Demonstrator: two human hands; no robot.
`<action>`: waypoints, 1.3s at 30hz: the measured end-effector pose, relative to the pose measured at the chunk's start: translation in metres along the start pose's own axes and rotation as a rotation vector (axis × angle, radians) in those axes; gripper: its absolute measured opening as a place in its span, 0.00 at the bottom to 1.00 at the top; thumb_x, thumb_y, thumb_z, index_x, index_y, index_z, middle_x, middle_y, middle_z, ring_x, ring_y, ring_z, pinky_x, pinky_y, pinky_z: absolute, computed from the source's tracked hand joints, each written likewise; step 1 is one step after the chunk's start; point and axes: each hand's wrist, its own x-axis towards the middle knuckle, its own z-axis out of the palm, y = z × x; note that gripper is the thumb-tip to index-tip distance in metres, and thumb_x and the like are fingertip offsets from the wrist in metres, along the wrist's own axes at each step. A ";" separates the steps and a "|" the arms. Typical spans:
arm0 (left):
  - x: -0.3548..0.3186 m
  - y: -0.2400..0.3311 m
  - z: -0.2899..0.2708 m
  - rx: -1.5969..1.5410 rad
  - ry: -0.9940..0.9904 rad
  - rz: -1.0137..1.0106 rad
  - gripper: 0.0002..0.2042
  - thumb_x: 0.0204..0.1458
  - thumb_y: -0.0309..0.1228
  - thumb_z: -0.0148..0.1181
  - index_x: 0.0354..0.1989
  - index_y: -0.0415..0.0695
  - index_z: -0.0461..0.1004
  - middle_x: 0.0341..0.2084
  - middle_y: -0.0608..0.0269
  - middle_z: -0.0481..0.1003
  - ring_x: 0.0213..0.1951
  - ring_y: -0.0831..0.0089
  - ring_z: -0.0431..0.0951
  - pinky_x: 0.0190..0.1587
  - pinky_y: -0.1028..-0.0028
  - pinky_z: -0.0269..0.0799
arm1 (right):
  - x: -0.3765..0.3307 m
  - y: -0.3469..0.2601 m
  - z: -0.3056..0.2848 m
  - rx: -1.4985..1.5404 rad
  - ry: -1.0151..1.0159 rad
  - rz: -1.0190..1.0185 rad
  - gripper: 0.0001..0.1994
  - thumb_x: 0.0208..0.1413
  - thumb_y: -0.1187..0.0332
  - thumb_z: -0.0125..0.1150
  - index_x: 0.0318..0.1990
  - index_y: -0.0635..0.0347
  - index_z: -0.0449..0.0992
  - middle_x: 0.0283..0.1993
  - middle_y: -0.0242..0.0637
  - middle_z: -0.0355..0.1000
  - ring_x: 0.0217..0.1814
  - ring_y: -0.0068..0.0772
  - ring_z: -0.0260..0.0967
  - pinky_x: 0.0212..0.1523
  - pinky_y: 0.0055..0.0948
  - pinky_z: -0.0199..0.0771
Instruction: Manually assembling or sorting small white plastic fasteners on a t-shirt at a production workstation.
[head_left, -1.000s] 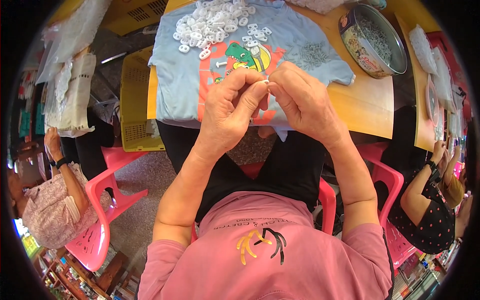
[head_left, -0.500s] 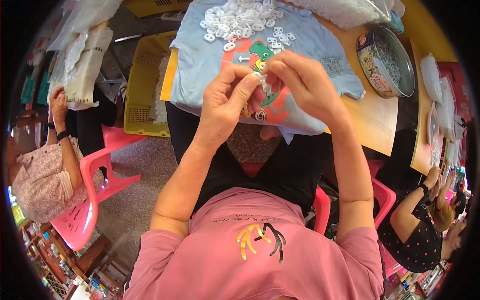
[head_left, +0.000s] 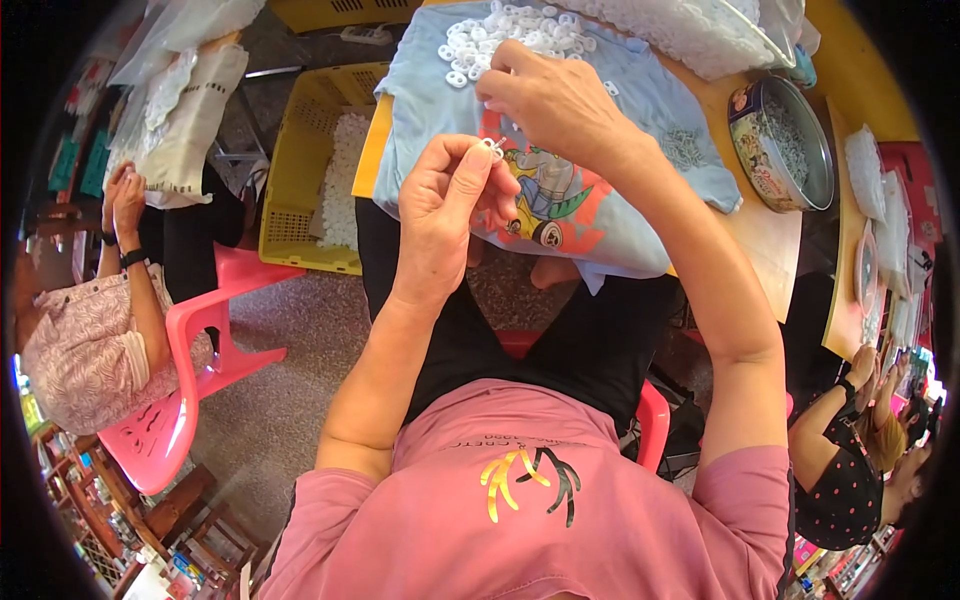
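Right hand [head_left: 545, 100] moved to rings [head_left: 510, 30]; left grip [head_left: 450, 205] pinches ring [head_left: 493, 147].

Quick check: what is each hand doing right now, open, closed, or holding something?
Left hand: closed, pinching a small white ring between thumb and fingertips.
Right hand: curled at the pile of white rings; whether it holds one cannot be told.

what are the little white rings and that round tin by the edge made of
White rings: likely plastic, opaque, uniform moulded shapes with a slight sheen. Round tin: looks like metal, with a shiny silver inside and a printed coloured outer wall.
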 end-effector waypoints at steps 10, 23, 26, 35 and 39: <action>0.001 0.000 0.012 0.036 -0.012 0.002 0.07 0.65 0.32 0.51 0.39 0.41 0.69 0.26 0.63 0.76 0.24 0.81 0.74 0.27 0.82 0.69 | -0.049 -0.033 -0.046 1.164 0.100 0.805 0.11 0.61 0.65 0.61 0.44 0.65 0.78 0.36 0.30 0.74 0.35 0.18 0.70 0.37 0.21 0.74; -0.003 0.000 0.045 0.154 -0.139 -0.002 0.06 0.65 0.30 0.51 0.39 0.40 0.69 0.25 0.64 0.76 0.24 0.83 0.73 0.27 0.82 0.68 | -0.089 -0.055 -0.056 1.554 0.415 0.805 0.13 0.62 0.66 0.60 0.48 0.64 0.77 0.34 0.29 0.73 0.34 0.18 0.69 0.38 0.23 0.74; -0.004 -0.001 0.047 0.167 -0.134 -0.007 0.06 0.65 0.30 0.51 0.39 0.40 0.69 0.26 0.64 0.76 0.24 0.82 0.74 0.27 0.82 0.68 | -0.091 -0.055 -0.056 1.525 0.392 0.806 0.13 0.62 0.66 0.60 0.48 0.64 0.77 0.33 0.29 0.73 0.35 0.18 0.69 0.38 0.23 0.74; -0.003 -0.002 0.049 0.204 -0.108 0.004 0.06 0.64 0.30 0.51 0.38 0.40 0.69 0.25 0.64 0.76 0.24 0.82 0.74 0.26 0.82 0.69 | -0.092 -0.056 -0.054 1.407 0.441 0.800 0.11 0.61 0.66 0.62 0.45 0.65 0.78 0.35 0.30 0.75 0.34 0.17 0.69 0.35 0.21 0.75; -0.003 -0.001 0.050 0.212 -0.090 -0.004 0.06 0.64 0.29 0.51 0.38 0.40 0.69 0.24 0.65 0.76 0.24 0.83 0.74 0.27 0.82 0.70 | -0.090 -0.058 -0.053 1.364 0.450 0.776 0.11 0.61 0.68 0.61 0.45 0.66 0.78 0.35 0.30 0.75 0.34 0.17 0.69 0.35 0.20 0.75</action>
